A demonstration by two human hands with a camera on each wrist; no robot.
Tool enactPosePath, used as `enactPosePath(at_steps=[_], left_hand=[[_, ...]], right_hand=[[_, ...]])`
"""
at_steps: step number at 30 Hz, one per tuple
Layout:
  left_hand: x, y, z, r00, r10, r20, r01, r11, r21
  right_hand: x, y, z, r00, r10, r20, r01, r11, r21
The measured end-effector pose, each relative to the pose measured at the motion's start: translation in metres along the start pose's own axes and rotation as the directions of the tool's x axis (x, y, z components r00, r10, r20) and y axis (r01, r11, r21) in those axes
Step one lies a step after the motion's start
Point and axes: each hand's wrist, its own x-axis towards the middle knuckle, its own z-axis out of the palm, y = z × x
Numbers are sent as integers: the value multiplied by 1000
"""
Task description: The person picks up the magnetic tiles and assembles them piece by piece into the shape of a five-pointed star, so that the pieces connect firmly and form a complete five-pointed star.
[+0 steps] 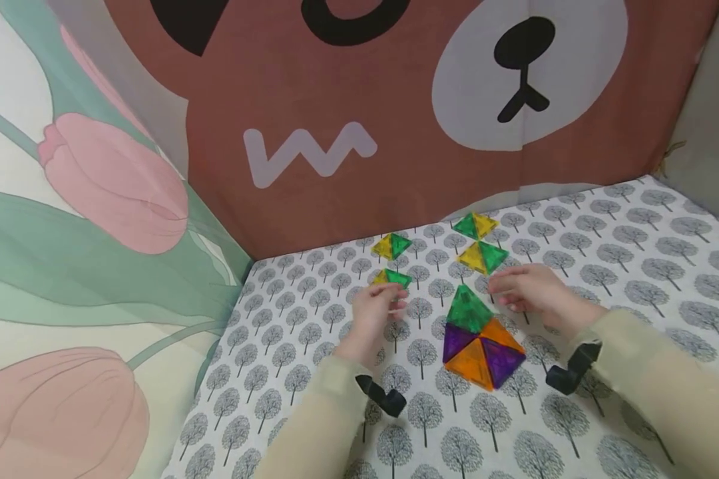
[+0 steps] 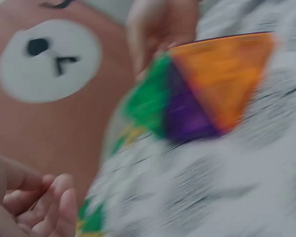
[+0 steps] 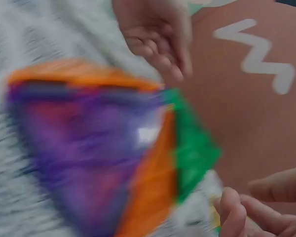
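A cluster of translucent triangular magnetic tiles, one green tile at the top with purple and orange ones below it, lies on the cloth between my two hands. Left of it is my left hand, its fingers loosely bent and nothing seen in them; it partly hides a yellow-and-green tile pair just beyond. My right hand hovers to the cluster's upper right with relaxed, slightly bent fingers, also holding nothing visible. Both wrist views show the cluster blurred.
Another yellow-and-green pair lies farther back on the left. At the back right, two more such pairs, one behind the other, nearly touch. A tree-print cloth covers the surface. A bear-print hanging stands behind, a tulip-print one at left.
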Motion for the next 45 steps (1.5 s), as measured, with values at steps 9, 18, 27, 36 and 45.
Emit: enactPosePath(at_steps=[9, 18, 27, 36, 45], left_hand=[[29, 22, -70, 997, -54, -61, 56, 998, 37], [45, 16, -67, 983, -179, 30, 177, 983, 55], [46, 18, -62, 981, -192, -27, 192, 981, 2], [53, 11, -64, 974, -220, -51, 224, 969, 107], [50, 2, -63, 981, -178, -83, 189, 969, 160]], right_hand=[[34, -71, 36, 986, -65, 154, 69, 997, -21], [83, -74, 107, 965, 125, 231, -95, 986, -135], [91, -63, 119, 966, 167, 200, -152, 985, -87], [94, -55, 120, 965, 158, 210, -161, 987, -6], [96, -50, 118, 965, 163, 208, -162, 987, -21]])
